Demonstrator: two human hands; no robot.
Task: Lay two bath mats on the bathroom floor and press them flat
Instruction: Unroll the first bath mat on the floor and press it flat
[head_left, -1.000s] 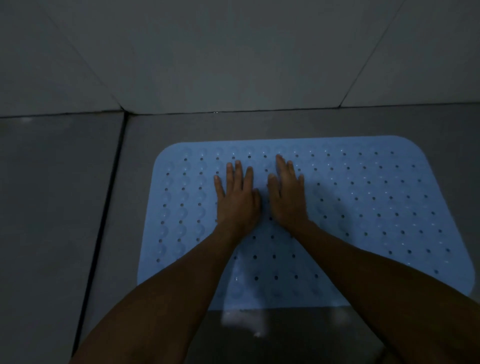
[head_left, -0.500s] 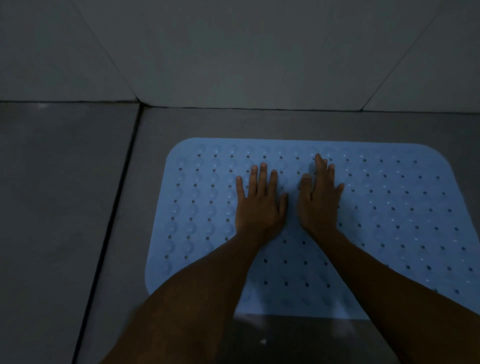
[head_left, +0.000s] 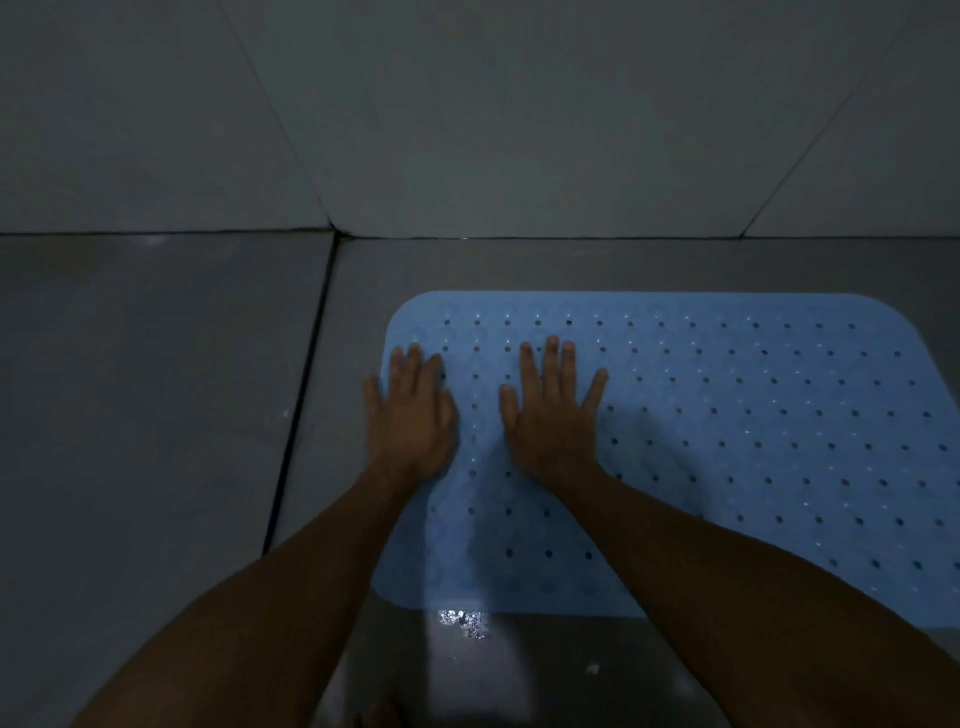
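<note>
A light blue rubber bath mat with rows of small holes lies flat on the grey tiled floor, its right part running out of view. My left hand presses palm down on the mat's left edge, fingers straight. Beside it, my right hand lies flat on the mat with fingers spread. Only this one mat is in view.
The tiled wall rises just beyond the mat's far edge. A dark grout line runs down the floor left of the mat. A wet shiny patch glints on the floor at the mat's near edge.
Both hands have slid leftward across the mat, from its middle to its left side. They have drawn apart, and the left hand now reaches the mat's left edge.
</note>
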